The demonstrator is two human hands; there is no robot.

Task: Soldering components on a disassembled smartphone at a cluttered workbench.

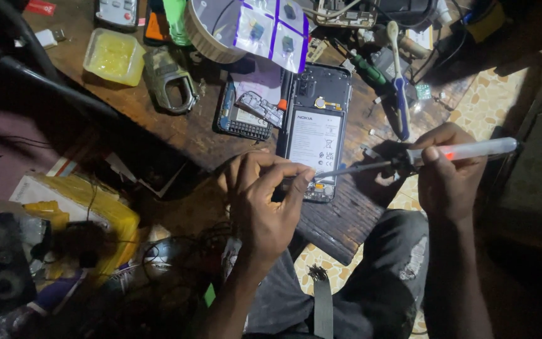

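Note:
An opened phone [317, 119] lies back-up on the wooden table [177, 129], its white battery exposed. My right hand [445, 172] grips a soldering iron [465, 150] with a translucent handle glowing orange, its metal tip pointing left to the phone's lower edge. My left hand [263, 201] has fingers pinched together at that same lower edge, right by the iron's tip; whether it holds something small I cannot tell.
A second small phone board with keypad [244, 119] lies left of the phone. A toothbrush [398, 75], a padlock [170, 81], a yellow container [115, 55], a tape roll [214, 31] and clear packets [277, 31] crowd the far table. Yellow clutter [83, 213] sits lower left.

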